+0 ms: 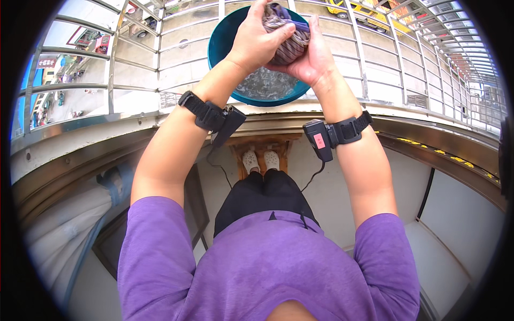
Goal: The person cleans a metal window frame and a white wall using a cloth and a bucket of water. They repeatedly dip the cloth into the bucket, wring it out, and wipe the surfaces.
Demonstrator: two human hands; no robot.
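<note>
Container: a round teal basin (pixel 220 40) sits on the metal grille (pixel 375 69) outside the window ledge (pixel 160 125). It holds shallow water (pixel 265 85), mottled grey in this light; depth not readable. The far rim of the basin is cut off by the top edge of the view.

Held over the basin: a bunched wet cloth (pixel 289 35), grey-brown striped with a purple patch at the top. It hangs above the water, clear of the surface.

Left hand (pixel 257 37): closed around the left side of the cloth, fingers curled over its top. Right hand (pixel 310 53): closed around the right and lower side, palm pressed against the bundle. The two hands touch one another around it. Much of the cloth is hidden inside the grip, so what kind of item it is cannot be told.

Each wrist carries a black strap with a small device (pixel 318 140) and a trailing cable.

The person wears a purple shirt (pixel 262 267), dark trousers and pale shoes (pixel 261 159), and stands on a wooden stool (pixel 261 147), mostly hidden beneath the feet. Street and vehicles far below the grille, blurred.
</note>
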